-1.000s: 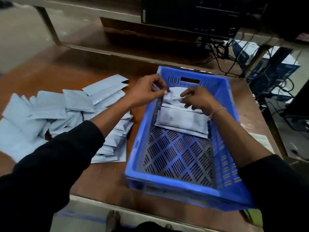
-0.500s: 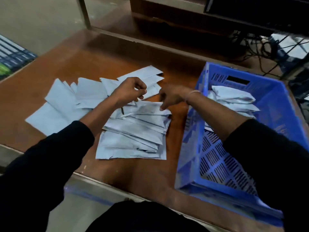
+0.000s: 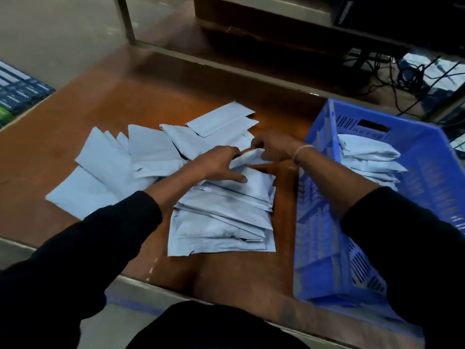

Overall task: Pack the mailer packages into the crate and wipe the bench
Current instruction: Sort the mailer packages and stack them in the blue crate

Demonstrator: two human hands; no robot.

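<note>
The top mailer (image 3: 247, 161) is pinched by the right hand (image 3: 273, 147) and steadied by the flat, spread left hand (image 3: 221, 165), so it can be lifted to the crate (image 3: 427, 157).

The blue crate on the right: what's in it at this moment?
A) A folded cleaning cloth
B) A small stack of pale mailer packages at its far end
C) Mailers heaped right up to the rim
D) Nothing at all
B: a few pale mailer packages lie stacked at the far end of the blue crate, while its near floor is bare grid.
</note>
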